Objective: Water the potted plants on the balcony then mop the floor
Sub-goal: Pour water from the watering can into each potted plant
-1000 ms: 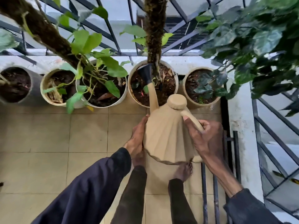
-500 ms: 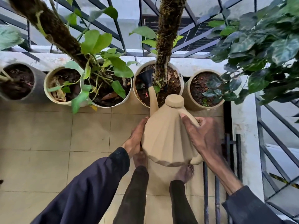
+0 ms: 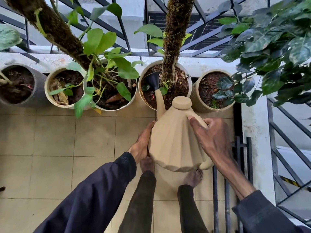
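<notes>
A tan ribbed watering can (image 3: pixel 173 142) is tilted forward over the tiled floor. Its black spout head (image 3: pixel 152 80) hangs over the soil of a white pot (image 3: pixel 143 78) that holds a mossy pole. My right hand (image 3: pixel 212 138) grips the can's handle. My left hand (image 3: pixel 143 142) presses flat against the can's left side. Further pots line the wall: a leafy white one (image 3: pixel 111 109), a cream one (image 3: pixel 48 91), a grey one (image 3: pixel 39 95) at the far left and a ribbed beige one (image 3: pixel 196 96) at the right.
Black metal railing (image 3: pixel 127 41) runs behind the pots. A large dark-leaved plant (image 3: pixel 272 47) overhangs the right side. A dark metal grille (image 3: pixel 242 148) stands by the white wall at the right. My bare feet (image 3: pixel 193 178) stand on beige tiles (image 3: pixel 50 140) below the can.
The view has shifted slightly, so the pots sit lower in the frame. The can stays tilted over the same pot, and both hands keep their hold.
</notes>
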